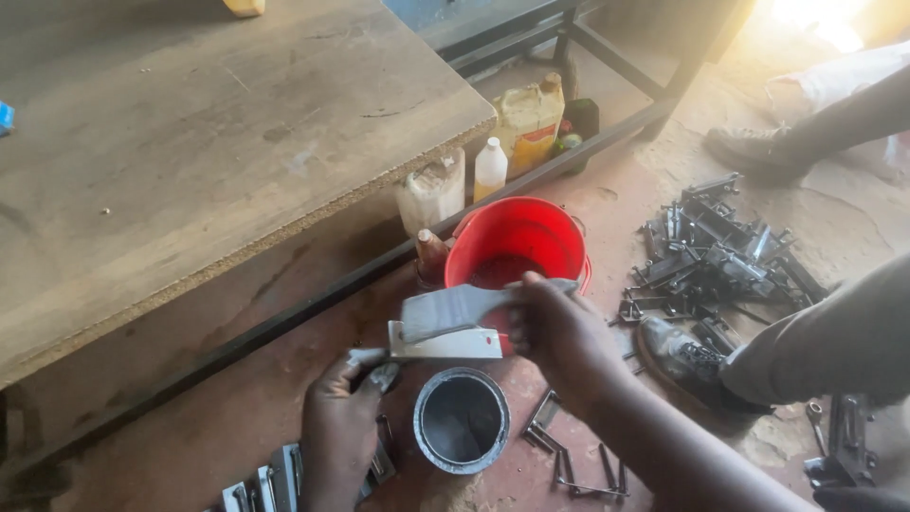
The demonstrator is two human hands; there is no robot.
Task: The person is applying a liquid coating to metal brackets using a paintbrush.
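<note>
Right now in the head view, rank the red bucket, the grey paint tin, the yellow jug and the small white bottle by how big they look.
1. Red bucket
2. Grey paint tin, though it sits nearer the camera
3. Yellow jug, partly hidden, so its rank against the tin is unsure
4. Small white bottle

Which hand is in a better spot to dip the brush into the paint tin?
The right hand, probably. It already holds the brush, whose bristles sit just above the open paint tin. The left hand is busy gripping the metal piece being painted.
</note>
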